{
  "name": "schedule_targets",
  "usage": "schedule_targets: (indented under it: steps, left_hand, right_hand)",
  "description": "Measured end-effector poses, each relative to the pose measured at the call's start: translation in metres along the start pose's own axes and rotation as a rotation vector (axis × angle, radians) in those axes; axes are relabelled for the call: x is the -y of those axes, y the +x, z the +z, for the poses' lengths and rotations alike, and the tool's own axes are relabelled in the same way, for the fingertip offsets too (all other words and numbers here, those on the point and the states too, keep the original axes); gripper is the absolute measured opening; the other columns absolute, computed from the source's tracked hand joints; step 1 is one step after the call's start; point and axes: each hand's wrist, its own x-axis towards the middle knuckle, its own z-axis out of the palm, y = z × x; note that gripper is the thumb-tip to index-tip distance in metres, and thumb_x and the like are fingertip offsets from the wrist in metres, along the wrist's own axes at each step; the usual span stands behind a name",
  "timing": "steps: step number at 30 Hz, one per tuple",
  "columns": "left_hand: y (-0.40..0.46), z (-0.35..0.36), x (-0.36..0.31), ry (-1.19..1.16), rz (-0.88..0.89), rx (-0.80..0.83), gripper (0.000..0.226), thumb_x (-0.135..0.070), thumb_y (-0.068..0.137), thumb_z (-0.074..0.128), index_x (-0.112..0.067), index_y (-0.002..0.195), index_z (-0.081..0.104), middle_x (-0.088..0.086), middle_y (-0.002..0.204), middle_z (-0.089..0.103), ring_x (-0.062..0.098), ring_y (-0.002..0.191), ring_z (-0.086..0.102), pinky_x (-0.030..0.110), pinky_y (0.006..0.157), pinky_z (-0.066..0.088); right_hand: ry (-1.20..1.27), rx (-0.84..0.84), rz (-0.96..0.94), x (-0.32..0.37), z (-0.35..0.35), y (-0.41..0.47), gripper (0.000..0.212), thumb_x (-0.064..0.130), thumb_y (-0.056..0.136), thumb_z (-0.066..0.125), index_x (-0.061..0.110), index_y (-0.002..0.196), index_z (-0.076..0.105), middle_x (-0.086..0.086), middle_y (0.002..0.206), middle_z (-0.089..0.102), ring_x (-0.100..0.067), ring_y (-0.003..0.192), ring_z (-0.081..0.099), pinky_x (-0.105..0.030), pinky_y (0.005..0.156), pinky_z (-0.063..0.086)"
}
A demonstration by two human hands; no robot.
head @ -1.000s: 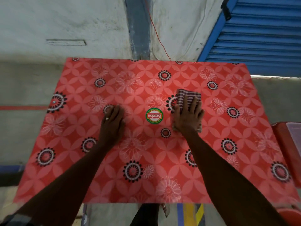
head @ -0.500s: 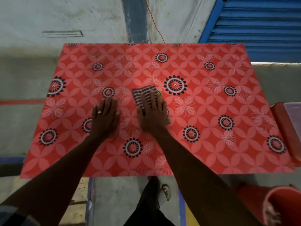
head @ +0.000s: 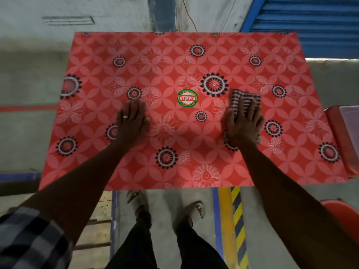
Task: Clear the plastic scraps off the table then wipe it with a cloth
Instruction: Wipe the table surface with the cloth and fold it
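Head view: right hand (head: 242, 125) presses cloth (head: 245, 100) flat-fingered; left hand (head: 132, 121) braces flat on table (head: 174, 171). Best wipe overlapping, edge to edge.

Looks like a workshop or industrial shed rather than a home. Bare, stained concrete floor (head: 29, 123) marked with painted red and blue lines, plus a yellow-and-black hazard stripe (head: 238, 226) near the feet. Blue corrugated roller shutter (head: 310, 22) at the far right, rough whitewashed wall (head: 116, 8) with a loose red wire (head: 187, 16). Plastic red floral table (head: 174, 55) with a round brand sticker (head: 187, 98).
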Motion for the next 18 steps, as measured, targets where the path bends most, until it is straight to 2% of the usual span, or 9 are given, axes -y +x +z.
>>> schedule_targets:
  steps: [5, 6, 8, 10, 13, 18]
  left_hand:
    - [0.003, -0.009, -0.001, -0.048, 0.006, 0.065, 0.063, -0.048, 0.104, 0.022, -0.014, 0.155, 0.036, 0.016, 0.162, 0.035, 0.040, 0.147, 0.037, 0.048, 0.116, 0.020]
    - [0.004, -0.011, 0.000, -0.060, 0.016, 0.062, 0.065, -0.050, 0.104, 0.021, -0.014, 0.156, 0.035, 0.015, 0.163, 0.034, 0.039, 0.149, 0.035, 0.048, 0.117, 0.018]
    - [0.004, -0.015, -0.001, -0.147, 0.000, 0.109, 0.067, -0.052, 0.101, 0.021, -0.019, 0.160, 0.026, 0.010, 0.169, 0.020, 0.034, 0.156, 0.017, 0.052, 0.122, 0.009]
    - [0.003, -0.018, 0.000, -0.206, -0.026, 0.131, 0.070, -0.054, 0.098, 0.022, -0.023, 0.161, 0.021, 0.005, 0.171, 0.011, 0.029, 0.158, 0.006, 0.051, 0.124, 0.002]
    - [0.003, -0.027, 0.003, -0.254, -0.004, 0.139, 0.072, -0.052, 0.095, 0.021, -0.023, 0.160, 0.026, 0.005, 0.170, 0.015, 0.028, 0.158, 0.008, 0.046, 0.123, 0.002]
    - [0.000, -0.023, 0.011, -0.212, 0.078, 0.122, 0.065, -0.049, 0.100, 0.023, -0.021, 0.158, 0.032, 0.007, 0.168, 0.023, 0.031, 0.156, 0.017, 0.052, 0.121, 0.014]
  right_hand:
    - [-0.012, 0.001, -0.033, 0.059, 0.020, -0.045, 0.066, 0.061, 0.101, 0.014, 0.034, 0.160, 0.001, -0.010, 0.169, -0.003, -0.032, 0.155, -0.003, -0.056, 0.123, 0.002]
    - [-0.019, 0.011, -0.061, 0.075, 0.024, -0.056, 0.067, 0.062, 0.100, 0.012, 0.033, 0.160, 0.002, -0.010, 0.168, -0.004, -0.032, 0.155, -0.005, -0.056, 0.123, 0.001]
    - [-0.021, 0.033, -0.133, 0.108, 0.034, -0.079, 0.066, 0.061, 0.100, 0.012, 0.034, 0.160, 0.005, -0.009, 0.168, -0.005, -0.031, 0.155, -0.005, -0.054, 0.124, -0.002]
    - [0.000, 0.013, -0.203, 0.137, 0.045, -0.099, 0.064, 0.059, 0.100, 0.020, 0.035, 0.159, 0.013, -0.009, 0.169, 0.004, -0.032, 0.155, 0.002, -0.054, 0.124, 0.003]
    - [0.024, -0.021, -0.270, 0.157, 0.059, -0.119, 0.063, 0.058, 0.100, 0.029, 0.035, 0.158, 0.022, -0.010, 0.167, 0.016, -0.033, 0.154, 0.011, -0.055, 0.123, 0.008]
    - [-0.011, 0.029, -0.336, 0.151, 0.057, -0.127, 0.063, 0.060, 0.101, 0.021, 0.037, 0.159, 0.008, -0.008, 0.169, 0.004, -0.030, 0.156, -0.001, -0.053, 0.124, 0.003]
